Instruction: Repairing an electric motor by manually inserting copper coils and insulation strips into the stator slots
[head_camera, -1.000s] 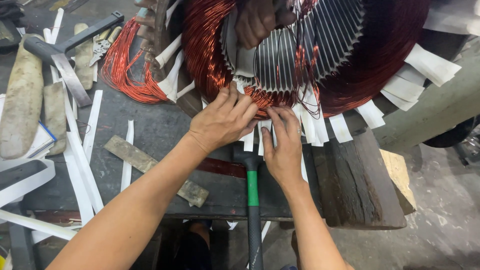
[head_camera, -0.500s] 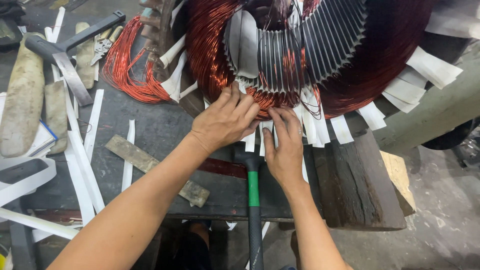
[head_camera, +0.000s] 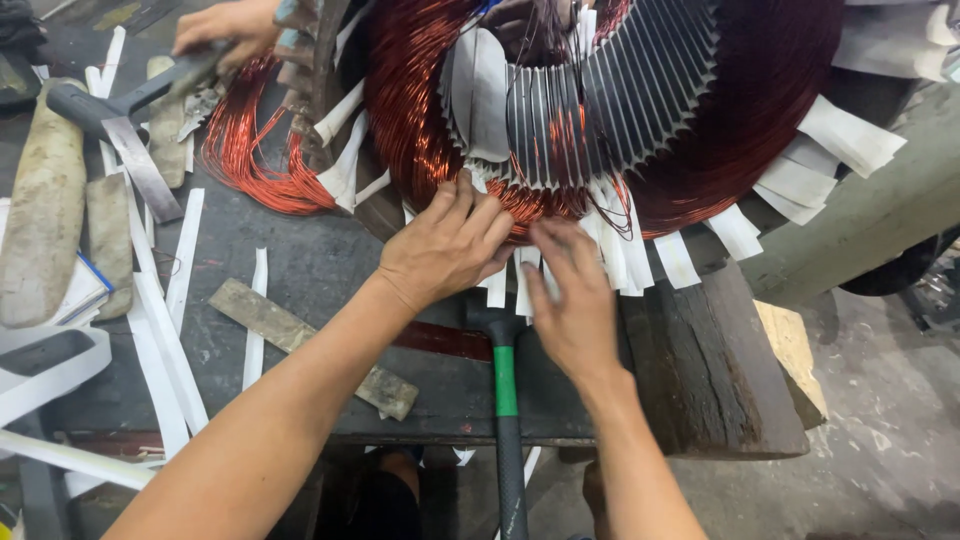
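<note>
A large motor stator (head_camera: 640, 100) lies on a dark workbench (head_camera: 330, 260), its slotted steel core ringed by red copper windings (head_camera: 420, 110) and white insulation paper strips (head_camera: 620, 250). My left hand (head_camera: 450, 245) presses on the copper coil end at the stator's lower rim, fingers spread. Beside it, my right hand (head_camera: 570, 300) has its fingers on the white paper strips and wires at the same rim. Neither hand grips a tool. Just below both hands lies a hammer with a green and black handle (head_camera: 507, 400).
Another person's hand (head_camera: 225, 25) at the top left holds a tool near a loose bundle of copper wire (head_camera: 250, 160). White paper strips (head_camera: 175, 330), a flat wooden stick (head_camera: 310, 345) and a worn mallet (head_camera: 40, 210) lie at the left. A wooden block (head_camera: 700, 370) supports the stator.
The view has shifted slightly. Another person's hand has come into sight at the top left. My hands stay at the stator's lower rim, the right one lower on the paper strips.
</note>
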